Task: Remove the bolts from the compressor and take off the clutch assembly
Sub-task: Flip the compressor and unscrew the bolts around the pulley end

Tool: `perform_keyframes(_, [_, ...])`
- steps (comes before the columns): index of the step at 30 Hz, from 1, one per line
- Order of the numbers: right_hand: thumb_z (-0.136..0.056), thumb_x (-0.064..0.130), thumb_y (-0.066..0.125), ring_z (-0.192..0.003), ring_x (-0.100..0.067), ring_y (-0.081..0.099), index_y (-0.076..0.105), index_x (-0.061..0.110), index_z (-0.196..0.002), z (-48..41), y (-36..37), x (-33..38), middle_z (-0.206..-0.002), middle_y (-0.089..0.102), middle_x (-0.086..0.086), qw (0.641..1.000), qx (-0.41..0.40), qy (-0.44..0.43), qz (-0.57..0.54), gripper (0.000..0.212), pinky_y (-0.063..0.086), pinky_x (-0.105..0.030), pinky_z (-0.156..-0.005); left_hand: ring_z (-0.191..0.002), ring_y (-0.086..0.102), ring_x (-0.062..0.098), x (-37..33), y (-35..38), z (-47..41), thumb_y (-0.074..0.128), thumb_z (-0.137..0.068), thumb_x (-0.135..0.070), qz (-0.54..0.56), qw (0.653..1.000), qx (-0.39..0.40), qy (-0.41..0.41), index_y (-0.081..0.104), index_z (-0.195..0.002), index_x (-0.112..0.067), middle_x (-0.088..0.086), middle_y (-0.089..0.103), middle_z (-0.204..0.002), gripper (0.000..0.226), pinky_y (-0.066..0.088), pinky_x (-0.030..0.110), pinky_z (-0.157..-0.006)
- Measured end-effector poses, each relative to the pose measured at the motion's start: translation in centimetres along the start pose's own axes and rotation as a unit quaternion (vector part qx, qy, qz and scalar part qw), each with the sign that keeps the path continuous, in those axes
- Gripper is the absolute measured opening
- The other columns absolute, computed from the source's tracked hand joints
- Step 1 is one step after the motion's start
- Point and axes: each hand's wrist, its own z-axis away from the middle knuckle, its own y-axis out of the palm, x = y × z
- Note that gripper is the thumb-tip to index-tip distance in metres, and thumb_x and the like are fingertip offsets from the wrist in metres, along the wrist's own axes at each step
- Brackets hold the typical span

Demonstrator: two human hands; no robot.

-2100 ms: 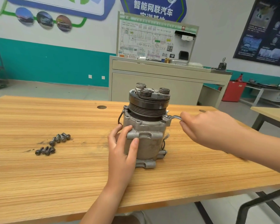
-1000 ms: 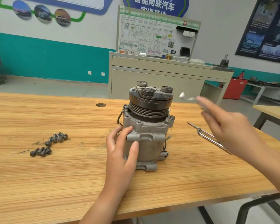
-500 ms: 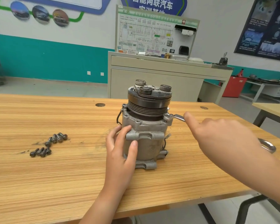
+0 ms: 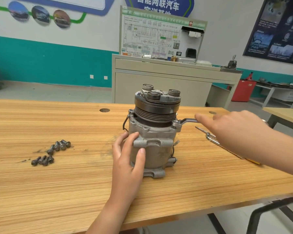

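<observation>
Several bolts [image 4: 52, 152] lie loose on the counter [image 4: 74, 191], left of the compressor [image 4: 152, 149]. So what's the step now?

Another bolt, I'd judge. The compressor stands upright mid-counter, clutch assembly [image 4: 156, 105] on top. Both hands are busy: the left hand [image 4: 127, 159] wraps the housing, and the right hand [image 4: 230, 130] holds the wrench [image 4: 186, 121] by its handle, forefinger along it, ring end on the right flange ear.

How do I do it well?

Seat the ring fully and level. Brace hard with the left so the body can't twist or tip. Pull in a smooth arc, never a jerk.
</observation>
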Motion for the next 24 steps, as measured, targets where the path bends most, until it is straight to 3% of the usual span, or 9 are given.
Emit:
perform_keyframes(2, [-0.089, 0.004, 0.042, -0.052, -0.013, 0.040, 0.029, 0.020, -0.121, -1.4, 0.8, -0.2, -0.065, 0.039, 0.009, 1.000, -0.018, 0.005, -0.009, 0.038, 0.026, -0.023, -0.044, -0.116, 0.026, -0.026, 0.0, 0.0, 0.0, 0.047, -0.085, -0.030, -0.001, 1.000, 0.001, 0.001, 0.045, -0.112, -0.049, -0.006, 0.036, -0.134, 0.033, 0.019, -0.008, -0.088])
perform_keyframes(4, [-0.083, -0.005, 0.048, -0.066, -0.022, 0.057, 0.045, 0.012, -0.112, -3.3, 2.1, 0.2, -0.074, 0.057, 0.004, 0.997, -0.065, 0.005, -0.047, 0.033, 0.047, -0.029, -0.070, -0.116, 0.026, -0.026, 0.0, 0.0, 0.0, 0.047, -0.085, -0.030, -0.001, 1.000, 0.004, 0.000, 0.045, -0.112, -0.049, -0.006, 0.035, -0.134, 0.033, 0.019, -0.008, -0.088])
perform_keyframes(5, [-0.076, -0.013, 0.054, -0.068, -0.025, 0.062, 0.054, 0.005, -0.105, -4.3, 3.0, 0.5, -0.077, 0.064, -0.004, 0.990, -0.119, 0.006, -0.072, 0.034, 0.050, -0.036, -0.083, -0.116, 0.026, -0.025, 0.0, 0.0, 0.0, 0.047, -0.085, -0.030, -0.002, 1.000, 0.005, -0.001, 0.045, -0.112, -0.049, -0.007, 0.035, -0.134, 0.034, 0.019, -0.007, -0.088])
perform_keyframes(8, [-0.059, -0.025, 0.064, -0.058, -0.029, 0.066, 0.067, -0.007, -0.084, -7.0, 4.9, 1.5, -0.070, 0.068, -0.017, 0.940, -0.293, 0.023, -0.174, 0.031, 0.054, -0.048, -0.075, -0.118, 0.025, -0.024, 0.0, -0.1, 0.0, 0.046, -0.085, -0.031, -0.004, 1.000, 0.005, -0.002, 0.045, -0.112, -0.050, -0.007, 0.035, -0.134, 0.034, 0.019, -0.007, -0.087])
perform_keyframes(12, [-0.065, -0.018, 0.069, -0.063, -0.026, 0.067, 0.068, -0.006, -0.090, -7.5, 5.1, 2.1, -0.073, 0.070, -0.014, 0.910, -0.345, 0.006, -0.229, 0.028, 0.054, -0.039, -0.066, -0.121, 0.025, -0.020, 0.1, -0.2, 0.0, 0.048, -0.091, -0.026, -0.012, 1.000, 0.016, -0.002, 0.044, -0.112, -0.052, -0.008, 0.034, -0.135, 0.033, 0.018, -0.007, -0.089])
perform_keyframes(14, [-0.080, -0.007, 0.063, -0.059, -0.030, 0.064, 0.064, -0.008, -0.104, -6.0, 4.8, 1.3, -0.072, 0.068, -0.016, 0.891, -0.354, 0.067, -0.276, 0.024, 0.051, -0.037, -0.057, -0.122, 0.025, -0.018, 0.2, -0.2, 0.0, 0.050, -0.093, -0.022, -0.013, 1.000, 0.016, 0.001, 0.044, -0.112, -0.052, -0.008, 0.034, -0.135, 0.036, 0.018, -0.006, -0.090])
perform_keyframes(18, [-0.096, 0.015, 0.045, -0.050, -0.025, 0.053, 0.052, 0.007, -0.126, -1.0, 3.2, 0.4, -0.060, 0.057, -0.007, 0.831, -0.309, 0.159, -0.435, 0.032, 0.042, -0.034, -0.048, -0.121, 0.027, -0.016, -0.1, 0.0, 0.0, 0.045, -0.084, -0.031, -0.006, 1.000, 0.009, -0.007, 0.045, -0.111, -0.051, -0.010, 0.034, -0.134, 0.034, 0.018, -0.007, -0.088])
perform_keyframes(21, [-0.093, 0.022, 0.043, -0.049, -0.019, 0.048, 0.052, 0.021, -0.128, 2.1, 2.1, 0.7, -0.055, 0.050, 0.005, 0.886, -0.194, 0.132, -0.400, 0.036, 0.035, -0.030, -0.046, -0.122, 0.026, -0.017, -0.1, 0.0, 0.1, 0.044, -0.085, -0.031, -0.003, 1.000, 0.006, -0.010, 0.044, -0.111, -0.052, -0.013, 0.035, -0.131, 0.033, 0.018, -0.007, -0.089])
perform_keyframes(24, [-0.095, 0.031, 0.036, -0.065, -0.023, 0.055, 0.036, 0.036, -0.137, 3.2, 1.5, 1.3, -0.063, 0.051, 0.010, 0.921, -0.080, 0.113, -0.364, 0.043, 0.044, -0.034, -0.057, -0.120, 0.024, -0.021, -0.1, 0.0, 0.1, 0.043, -0.085, -0.031, -0.001, 1.000, 0.003, -0.007, 0.043, -0.111, -0.052, -0.020, 0.032, -0.129, 0.033, 0.018, -0.007, -0.089])
